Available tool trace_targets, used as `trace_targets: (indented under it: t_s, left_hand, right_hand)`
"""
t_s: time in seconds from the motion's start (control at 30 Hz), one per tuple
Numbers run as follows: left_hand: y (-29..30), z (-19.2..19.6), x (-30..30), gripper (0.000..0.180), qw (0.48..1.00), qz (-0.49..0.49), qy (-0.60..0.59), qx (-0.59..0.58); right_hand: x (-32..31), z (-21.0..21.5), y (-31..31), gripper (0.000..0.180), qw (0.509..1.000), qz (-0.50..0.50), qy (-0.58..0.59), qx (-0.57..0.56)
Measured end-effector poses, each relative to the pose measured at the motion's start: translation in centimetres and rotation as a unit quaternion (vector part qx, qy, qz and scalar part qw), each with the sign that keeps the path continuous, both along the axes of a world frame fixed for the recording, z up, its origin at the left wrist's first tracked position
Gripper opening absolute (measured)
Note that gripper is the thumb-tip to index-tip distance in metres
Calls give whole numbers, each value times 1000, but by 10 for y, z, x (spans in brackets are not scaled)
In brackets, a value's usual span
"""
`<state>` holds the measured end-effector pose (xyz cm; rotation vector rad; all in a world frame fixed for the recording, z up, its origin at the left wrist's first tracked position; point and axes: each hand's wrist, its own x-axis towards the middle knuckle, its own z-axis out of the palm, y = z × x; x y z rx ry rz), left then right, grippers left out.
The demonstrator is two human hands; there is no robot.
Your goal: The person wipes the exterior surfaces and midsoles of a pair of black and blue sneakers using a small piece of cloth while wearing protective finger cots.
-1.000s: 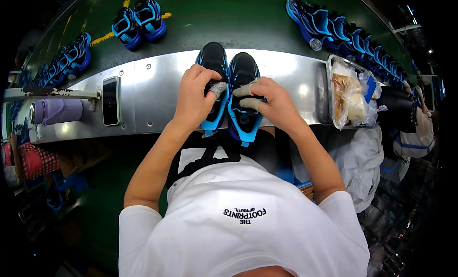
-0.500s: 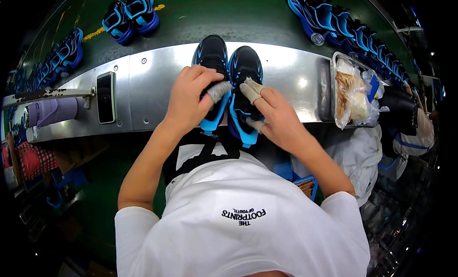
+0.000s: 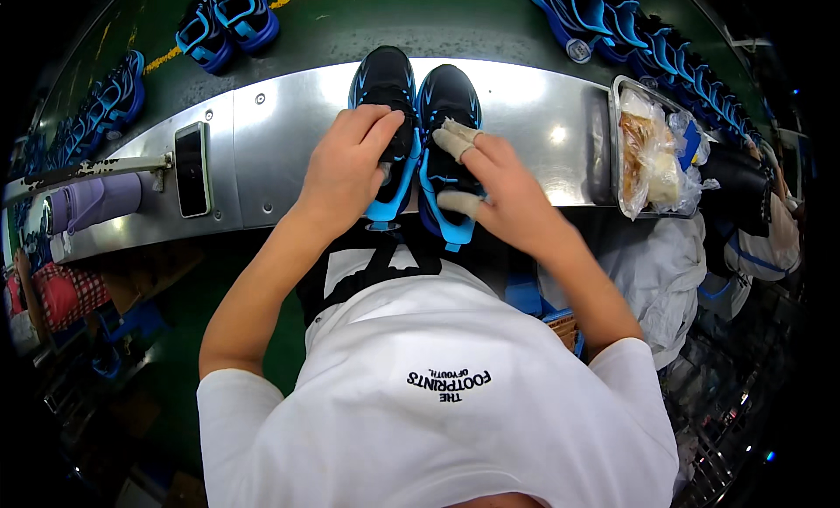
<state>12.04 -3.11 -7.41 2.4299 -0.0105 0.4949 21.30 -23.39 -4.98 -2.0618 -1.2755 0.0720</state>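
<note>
Two black sneakers with blue trim stand side by side on the metal ledge, toes pointing away from me. My left hand [image 3: 351, 163] is closed over the lacing and opening of the left sneaker [image 3: 382, 73]; its fingers curl down and the thumb tip is partly hidden at the collar. My right hand [image 3: 492, 182] grips the right sneaker [image 3: 449, 95], its fingertips on the tongue and its thumb at the collar. Pale cloth finger covers wrap that hand's thumb and fingertips. Blue loops stick out at both heels, towards me.
A phone [image 3: 192, 169] and a purple cup [image 3: 103, 202] are at left, by a worn metal bar [image 3: 87, 177]. A metal tray [image 3: 618, 149] of plastic-wrapped items stands at right. Beyond, the green surface [image 3: 350, 22] carries a sneaker pair [image 3: 248, 18] and rows of sneakers [image 3: 652, 49].
My left fingers have curled further down at the left sneaker's opening, hiding the grey finger cover. My right thumb has shifted at the right sneaker's collar. The whole view has shifted slightly.
</note>
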Motion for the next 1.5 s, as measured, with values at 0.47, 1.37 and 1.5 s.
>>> trace_targets:
  t_s: [0.47, 1.37, 1.5]
  left_hand:
    - [13, 3, 20, 32, 970, -13, 120, -212]
    - [24, 8, 24, 39, 954, -37, 191, -229]
    - [30, 5, 22, 37, 931, -70, 181, -309]
  right_hand:
    - [32, 7, 0, 26, 998, 4, 23, -54]
    - [40, 17, -5, 35, 980, 17, 145, -138]
    - [42, 16, -5, 36, 980, 1, 133, -150]
